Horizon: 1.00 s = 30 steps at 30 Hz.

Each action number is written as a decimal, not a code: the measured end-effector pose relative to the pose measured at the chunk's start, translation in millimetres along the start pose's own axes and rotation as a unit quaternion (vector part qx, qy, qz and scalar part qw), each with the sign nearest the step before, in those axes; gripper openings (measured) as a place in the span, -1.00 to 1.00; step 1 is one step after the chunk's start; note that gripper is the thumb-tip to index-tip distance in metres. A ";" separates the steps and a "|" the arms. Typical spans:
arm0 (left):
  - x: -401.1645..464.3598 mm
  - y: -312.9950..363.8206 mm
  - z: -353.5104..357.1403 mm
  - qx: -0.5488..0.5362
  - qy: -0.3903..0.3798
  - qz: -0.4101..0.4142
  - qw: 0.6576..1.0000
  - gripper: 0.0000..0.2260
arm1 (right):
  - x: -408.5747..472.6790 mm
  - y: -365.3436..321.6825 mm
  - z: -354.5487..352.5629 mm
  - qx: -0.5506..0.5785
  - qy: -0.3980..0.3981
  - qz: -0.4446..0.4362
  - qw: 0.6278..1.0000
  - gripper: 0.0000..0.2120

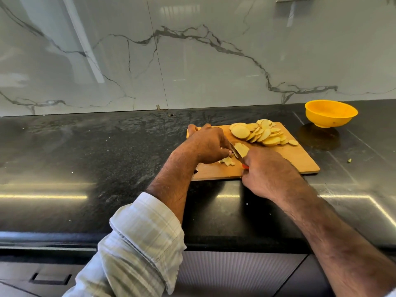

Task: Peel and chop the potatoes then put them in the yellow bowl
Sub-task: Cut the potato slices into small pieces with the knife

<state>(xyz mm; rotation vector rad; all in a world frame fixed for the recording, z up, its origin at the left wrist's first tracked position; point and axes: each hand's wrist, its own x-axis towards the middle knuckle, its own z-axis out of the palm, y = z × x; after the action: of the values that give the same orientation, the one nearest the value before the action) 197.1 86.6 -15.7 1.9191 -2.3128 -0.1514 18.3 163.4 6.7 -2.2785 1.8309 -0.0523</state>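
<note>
Marble-veined wall, black polished counter (85,146); your items are listed from the work outward.

Item 1: potato piece (241,149), pale and peeled, on the wooden cutting board (295,155), between your two hands. Small cut bits (227,161) lie just beside it on the near side.

Item 2: knife (236,151), blade resting at the potato piece, an orange handle showing at your right hand (267,172). That hand's fingers are curled round the handle.

Item 3: left hand (207,144), fingers curled down over the potato's left end and steadying it; the fingertips are hidden, so how tightly they pinch cannot be told.

Item 4: round potato slices (257,133), heaped along the board's far edge, right of your left hand.

Item 5: yellow bowl (330,113), upright on the counter, beyond the board's far right corner and apart from it; nothing shows inside.

Item 6: small scrap (349,160) on the counter, right of the board.

Step in hand, by judgement: chopping; nothing yet in the bowl. Your next cut calls for knuckles kept ahead of fingertips, blade straight down, then carrying the pieces rightward to the bowl.
</note>
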 end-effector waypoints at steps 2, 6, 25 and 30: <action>1.8 0.9 -0.1 0.023 -0.007 -0.001 1.000 -0.81 | -6.0 5.7 1.5 0.007 -0.006 0.003 1.000 -0.67; 0.7 4.8 0.7 0.026 0.001 -0.008 1.000 -0.81 | -7.9 10.3 2.5 0.016 -0.009 0.006 1.000 -0.64; 5.1 8.6 7.9 -0.027 0.035 -0.028 0.999 -0.84 | 24.9 7.2 5.2 0.009 -0.006 0.002 1.000 -0.58; 7.4 8.9 9.7 -0.010 0.039 -0.037 0.999 -0.79 | 10.2 13.4 3.9 0.011 -0.009 -0.011 1.000 -0.58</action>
<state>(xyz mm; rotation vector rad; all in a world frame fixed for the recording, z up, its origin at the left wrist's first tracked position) 185.5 80.9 -23.5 1.9651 -2.1862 -0.1044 8.3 151.4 -0.8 -2.2771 1.7893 -0.0550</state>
